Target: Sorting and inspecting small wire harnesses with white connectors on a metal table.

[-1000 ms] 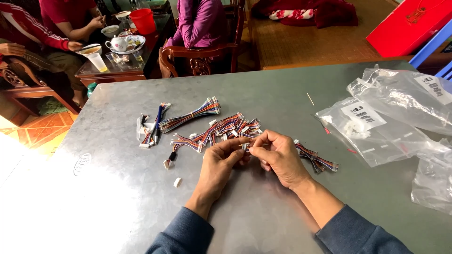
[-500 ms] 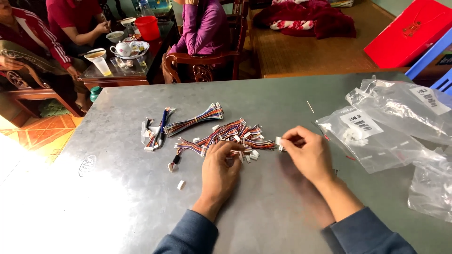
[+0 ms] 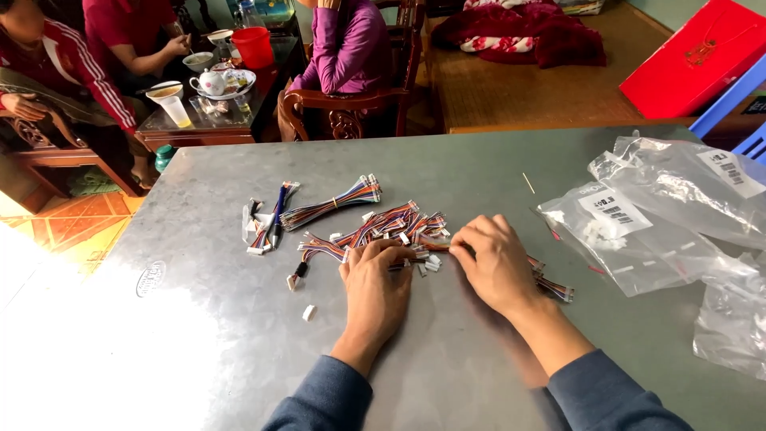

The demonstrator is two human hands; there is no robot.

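Both hands lie palm-down on the grey table (image 3: 207,335), side by side but apart. Left hand (image 3: 375,283) has its fingertips on the loose wire pile (image 3: 383,227). Right hand (image 3: 495,263) touches the pile's right edge and covers a second bundle (image 3: 552,286); whether either hand pinches anything cannot be told. Clear bags (image 3: 638,215) lie well right.

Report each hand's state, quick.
Left hand: flat, fingers resting on the pile of wire harnesses, gripping nothing.
Right hand: fingertips at the pile's edge; a grip cannot be told.
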